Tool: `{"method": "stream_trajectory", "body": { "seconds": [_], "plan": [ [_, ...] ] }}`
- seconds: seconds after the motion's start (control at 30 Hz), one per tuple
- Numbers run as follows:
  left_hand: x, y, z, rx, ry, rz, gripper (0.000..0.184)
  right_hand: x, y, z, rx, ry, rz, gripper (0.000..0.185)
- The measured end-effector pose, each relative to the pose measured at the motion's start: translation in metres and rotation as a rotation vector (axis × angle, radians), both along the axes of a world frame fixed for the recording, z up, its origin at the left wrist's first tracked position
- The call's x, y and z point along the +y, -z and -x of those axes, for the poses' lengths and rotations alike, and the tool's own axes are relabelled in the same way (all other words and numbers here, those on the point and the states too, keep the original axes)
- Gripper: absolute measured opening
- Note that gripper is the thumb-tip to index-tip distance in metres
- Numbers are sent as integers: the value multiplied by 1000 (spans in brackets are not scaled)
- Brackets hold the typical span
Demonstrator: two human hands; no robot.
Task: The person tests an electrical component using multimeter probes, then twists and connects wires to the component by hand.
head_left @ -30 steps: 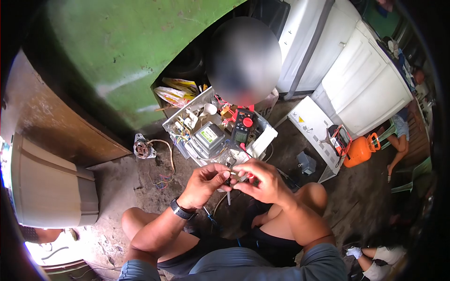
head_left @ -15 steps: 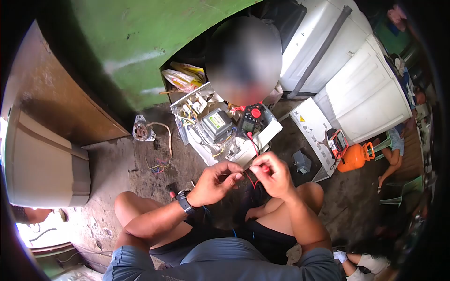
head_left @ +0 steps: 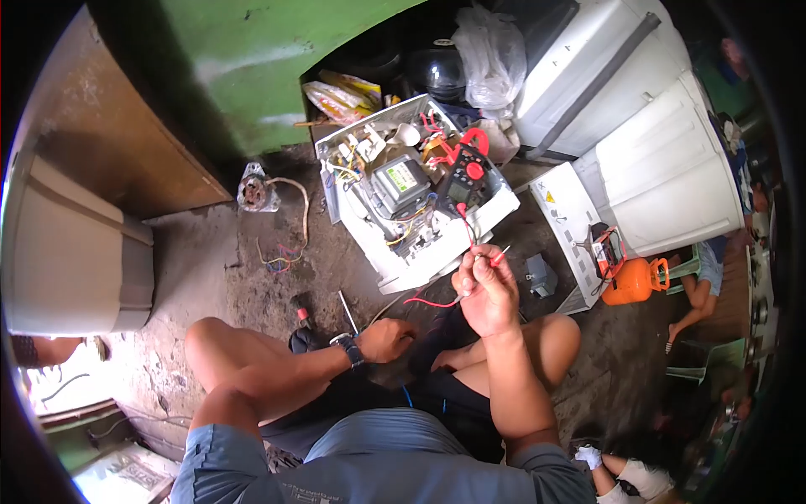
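Observation:
My right hand [head_left: 489, 294] is raised in front of the opened appliance, its fingers pinching a red test probe [head_left: 500, 255] with the tip pointing up. A red test lead [head_left: 432, 301] curves out to the left of that hand. My left hand [head_left: 388, 340] is low over my lap, fingers curled in; whatever it may hold is hidden. Beyond the right hand, a dark clamp multimeter [head_left: 463, 181] with a red jaw leans in the white appliance housing [head_left: 403, 273]. A boxy transformer [head_left: 401, 185] with a green-and-white label and loose wires sits there too.
A small motor [head_left: 254, 191] with a long wire lies on the floor at left. A screwdriver [head_left: 348, 312] and a red-topped tool [head_left: 303, 317] lie near my left wrist. At right are a grey metal box [head_left: 540, 275], a white panel [head_left: 564, 197] and an orange gas cylinder [head_left: 631, 281].
My hands have parted: the left dropped back to my lap, while the right rose slightly with the probe. My view shifted, and the blurred round patch over the appliance's far side is gone.

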State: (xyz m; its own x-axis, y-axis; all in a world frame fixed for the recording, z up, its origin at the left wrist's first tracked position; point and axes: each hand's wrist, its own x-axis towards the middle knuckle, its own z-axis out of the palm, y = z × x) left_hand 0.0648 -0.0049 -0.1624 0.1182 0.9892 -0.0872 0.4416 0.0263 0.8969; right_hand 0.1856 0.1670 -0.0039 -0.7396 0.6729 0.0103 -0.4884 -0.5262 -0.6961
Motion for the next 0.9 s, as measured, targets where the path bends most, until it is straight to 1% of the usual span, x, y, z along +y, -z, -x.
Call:
{"method": "stream_trajectory", "body": {
  "seconds": [0.03,0.07,0.13,0.17,0.2,0.23,0.27,0.3,0.33,0.37,0.4,0.47,0.5,0.53,0.57,0.6,0.67,0.7,0.73,0.77,0.8,0.83,0.87,0.9],
  "plan": [
    [-4,3,1,56,14,114,21,0,-3,-1,-65,17,-4,18],
    [-9,5,4,57,-4,123,21,2,-8,-1,-109,39,8,18],
    [-20,6,11,306,175,211,26,8,-13,-4,-157,76,-12,17],
    [-23,-20,21,351,245,264,34,10,-15,-5,-253,126,-122,15],
    [-26,-32,33,390,334,272,38,10,-19,-5,-368,152,-337,15],
    [-34,-43,49,419,424,288,42,10,-21,-7,-539,199,-530,14],
    [-45,-77,73,289,345,276,45,13,-19,-9,-586,206,-617,14],
    [-53,-120,102,165,262,254,48,16,-14,-12,-557,194,-589,13],
    [-68,-152,134,100,125,187,47,17,-16,-11,-526,167,-563,12],
    [-82,-209,159,38,-77,268,43,20,-13,-12,-509,154,-517,11],
    [-109,-209,186,-91,-309,142,36,22,-10,-13,-493,148,-474,11],
    [-153,-211,219,-74,-997,-221,25,25,-6,-12,-457,142,-467,11],
    [-177,-202,230,-71,-1198,-307,22,26,-5,-11,-440,151,-476,12],
    [-205,-181,240,-64,-1405,-396,20,27,-5,-11,-448,167,-493,12],
    [-240,-146,248,-87,-1469,-396,19,29,-5,-13,-460,165,-507,12],
    [-278,-98,250,-106,-1540,-393,18,31,-3,-13,-470,157,-519,12],
    [-355,18,225,91,-1492,-62,18,33,-2,-16,-507,151,-509,12],
    [-380,83,193,96,-1611,136,20,35,-1,-17,-521,126,-509,13],
    [-396,124,153,201,-1577,278,22,36,1,-19,-538,116,-499,13],
    [-416,165,115,8,-1537,451,22,36,2,-17,-543,105,-483,13],
    [-422,179,77,196,-1462,621,25,35,2,-17,-548,101,-469,12],
    [-434,218,39,13,-1580,647,27,34,2,-16,-553,104,-470,12],
    [-435,224,12,179,-1434,667,28,33,2,-15,-565,88,-478,11],
    [-427,212,-5,56,-1427,772,29,32,3,-14,-577,69,-484,11]
  ]
}}
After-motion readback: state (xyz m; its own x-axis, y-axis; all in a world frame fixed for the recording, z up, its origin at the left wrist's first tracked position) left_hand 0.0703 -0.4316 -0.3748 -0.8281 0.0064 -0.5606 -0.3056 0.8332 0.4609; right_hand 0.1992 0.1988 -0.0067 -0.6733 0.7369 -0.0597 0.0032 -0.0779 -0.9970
